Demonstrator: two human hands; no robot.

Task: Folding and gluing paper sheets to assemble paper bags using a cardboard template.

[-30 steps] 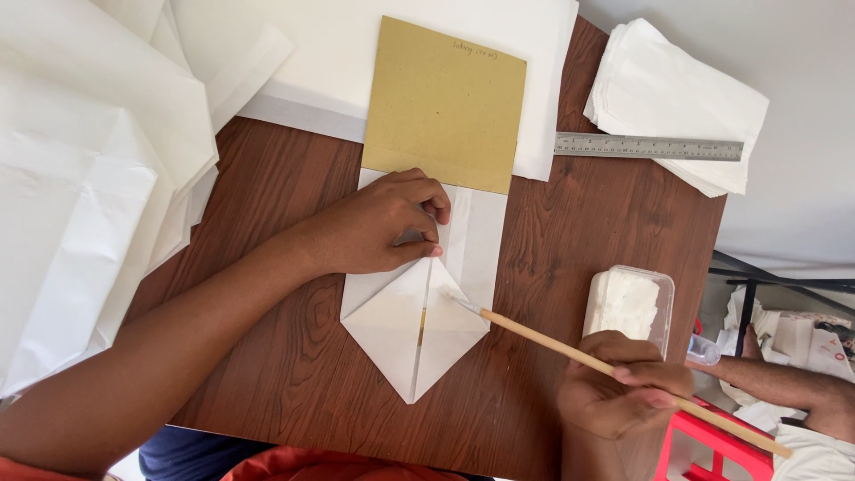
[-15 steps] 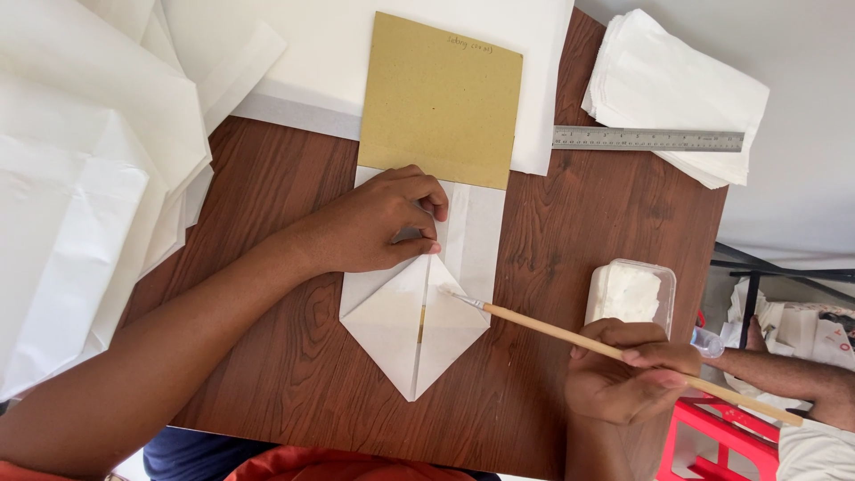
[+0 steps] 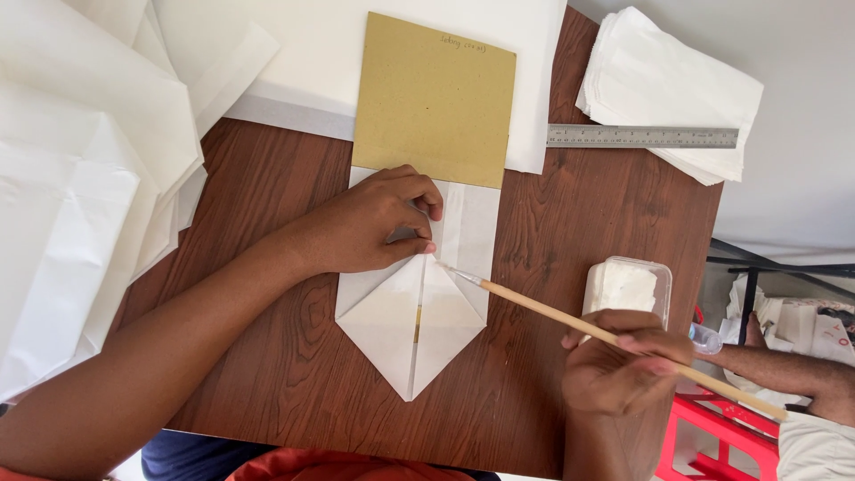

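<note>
A white paper piece (image 3: 419, 321) folded to a point lies in the middle of the brown wooden table (image 3: 267, 356). A tan cardboard sheet (image 3: 435, 98) overlaps its far end. My left hand (image 3: 374, 223) presses down on the folded paper near the flaps' meeting line. My right hand (image 3: 623, 361) grips a thin wooden-handled brush (image 3: 552, 312) whose tip rests on the paper just right of my left fingertips.
A clear plastic tub (image 3: 628, 285) of white paste stands beside my right hand. A steel ruler (image 3: 641, 136) lies on a stack of white paper (image 3: 677, 80) at the back right. More white sheets (image 3: 80, 178) pile up at left. Another person's arm (image 3: 784, 370) shows at the right edge.
My right hand has shifted slightly up and toward the paper, bringing the brush tip closer to my left fingertips. My left hand has stayed pressed on the paper.
</note>
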